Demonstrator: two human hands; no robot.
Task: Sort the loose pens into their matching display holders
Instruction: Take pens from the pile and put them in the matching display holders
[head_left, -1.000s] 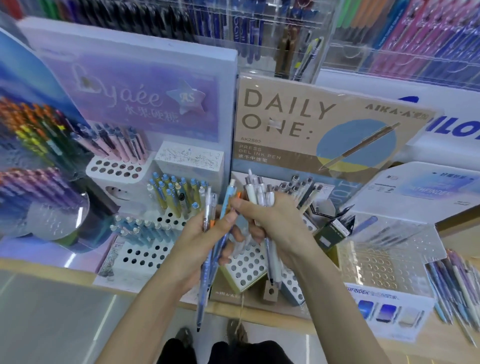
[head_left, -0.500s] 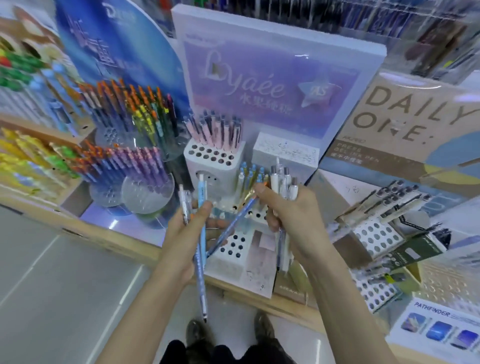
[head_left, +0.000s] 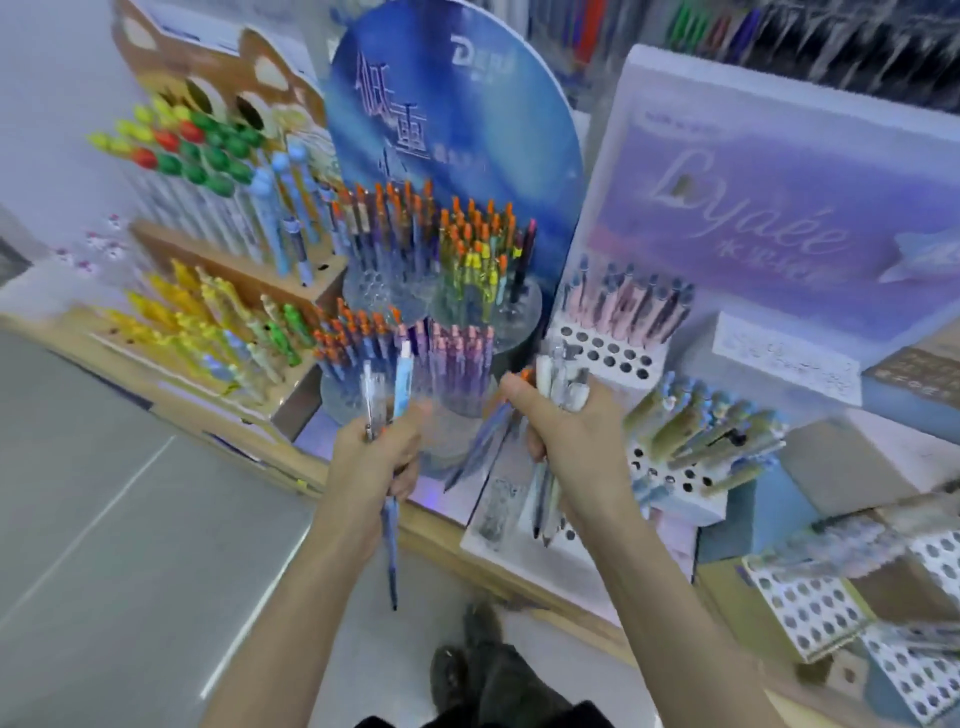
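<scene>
Leftward both hands have swung since a moment ago, above the grey floor (head_left: 104, 519) and the wooden counter edge (head_left: 436, 525). The left hand (head_left: 371, 457) grips a few pens (head_left: 402, 384) upright, while the right hand (head_left: 571, 441) clutches a white bundle (head_left: 561, 387) and pinches an orange-capped blue pen (head_left: 493, 431) at its thumb, now drawn clear of the left bunch. Just beyond the knuckles stand round clear holders (head_left: 363, 358) of orange-topped pens, a white perforated holder (head_left: 602, 353) to the right, and a blue board (head_left: 452, 104) and a lilac board (head_left: 753, 223) behind.
</scene>
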